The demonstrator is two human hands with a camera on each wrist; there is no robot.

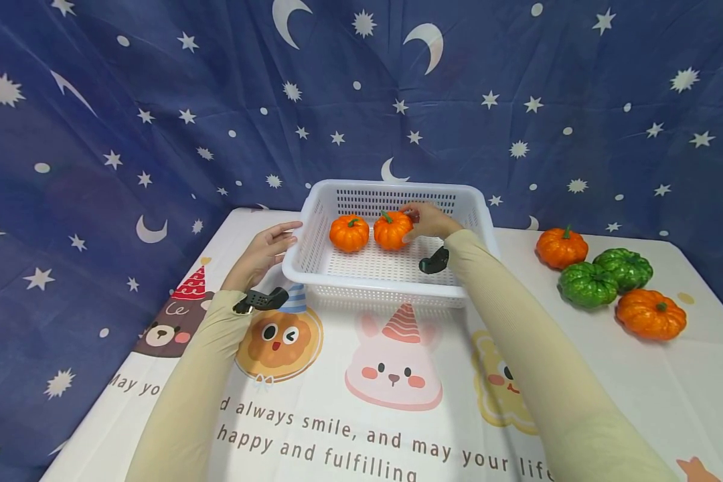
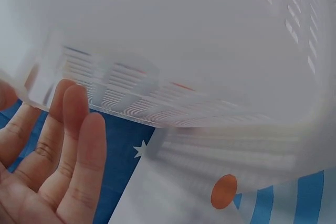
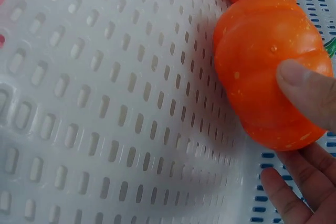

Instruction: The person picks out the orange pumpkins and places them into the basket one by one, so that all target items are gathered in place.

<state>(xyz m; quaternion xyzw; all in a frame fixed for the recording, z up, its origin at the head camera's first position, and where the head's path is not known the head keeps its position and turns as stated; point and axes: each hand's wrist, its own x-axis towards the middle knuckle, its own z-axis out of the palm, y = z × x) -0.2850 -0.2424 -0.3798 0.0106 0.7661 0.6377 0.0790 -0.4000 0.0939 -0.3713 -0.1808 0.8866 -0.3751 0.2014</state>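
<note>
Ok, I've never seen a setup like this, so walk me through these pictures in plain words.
There is no machine here: a person works with two bare hands. The widest picture comes from a camera worn on the head, looking forward and down. The other two come from cameras on the wrists, each showing that hand's work close up.

A white basket stands on a table with a printed white cloth. The left hand rests its fingers against the basket's side. The right hand reaches inside and grips an orange pumpkin; a second orange pumpkin sits beside it. To the right of the basket lie two more orange ones and two green ones.
</note>
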